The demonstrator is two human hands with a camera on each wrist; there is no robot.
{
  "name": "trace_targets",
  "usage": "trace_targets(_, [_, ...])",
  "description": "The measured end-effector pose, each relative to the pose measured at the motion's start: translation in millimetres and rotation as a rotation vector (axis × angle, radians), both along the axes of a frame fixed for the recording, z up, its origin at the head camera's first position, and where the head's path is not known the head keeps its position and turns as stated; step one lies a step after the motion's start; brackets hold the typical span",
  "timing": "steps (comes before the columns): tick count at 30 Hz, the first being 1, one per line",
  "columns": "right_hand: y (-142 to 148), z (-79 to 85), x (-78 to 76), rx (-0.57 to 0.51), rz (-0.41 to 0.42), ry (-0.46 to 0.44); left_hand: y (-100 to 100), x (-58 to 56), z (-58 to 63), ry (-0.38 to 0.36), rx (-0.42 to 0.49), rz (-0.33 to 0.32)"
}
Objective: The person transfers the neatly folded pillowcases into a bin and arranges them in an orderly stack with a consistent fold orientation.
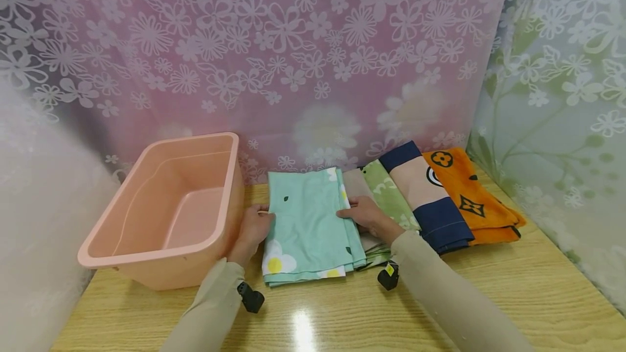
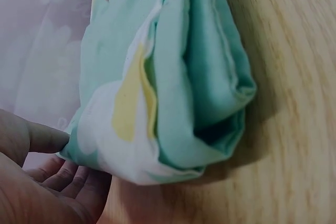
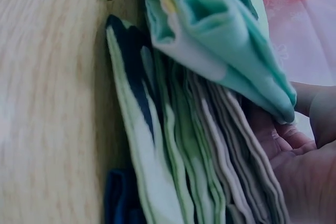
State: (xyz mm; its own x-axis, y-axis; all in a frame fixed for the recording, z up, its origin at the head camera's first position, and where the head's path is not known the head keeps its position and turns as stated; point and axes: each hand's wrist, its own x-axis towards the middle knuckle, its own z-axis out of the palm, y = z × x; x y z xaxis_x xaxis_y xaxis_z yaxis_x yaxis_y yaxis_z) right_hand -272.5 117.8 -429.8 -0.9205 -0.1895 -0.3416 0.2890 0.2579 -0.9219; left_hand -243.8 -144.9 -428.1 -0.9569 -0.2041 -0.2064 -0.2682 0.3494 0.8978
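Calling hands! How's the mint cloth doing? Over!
Left grip and right grip pinching mint cloth at opposite edges. Mint cloth folded, right side up against grey cloth. Tub close beside left grip.

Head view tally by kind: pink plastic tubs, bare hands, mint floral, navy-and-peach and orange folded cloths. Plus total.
Pink rectangular plastic tub: 1
Bare left hand and right hand: 2
Mint floral folded cloth: 1
Navy-and-peach banded folded cloth: 1
Orange dark-print folded cloth: 1
Total: 6

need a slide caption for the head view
Left hand and right hand grip a folded mint cloth, pink tub left, more folded cloths right.
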Motion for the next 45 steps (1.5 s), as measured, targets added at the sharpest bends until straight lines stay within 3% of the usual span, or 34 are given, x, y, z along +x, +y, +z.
trace_targets(6, [2.1,5.0,3.7,0.003,0.022,0.066,3.3,4.0,6.5,0.018,-0.012,-0.001])
trace_targets(17, [15.9,27.3,9.6,0.066,0.081,0.168,15.2,15.0,28.9,0.186,-0.050,-0.029])
trace_targets(23, [25.3,43.2,15.3,0.046,0.103,0.168,19.4,20.2,40.9,0.188,-0.009,-0.046])
trace_targets(32, [38.4,71.1,24.6,-0.001,0.135,0.131,23.5,32.1,73.2,0.224,0.024,-0.105])
trace_targets(45, [42.3,103.5,33.9,-0.081,0.172,0.137,24.2,40.1,96.1,0.212,0.045,-0.140])
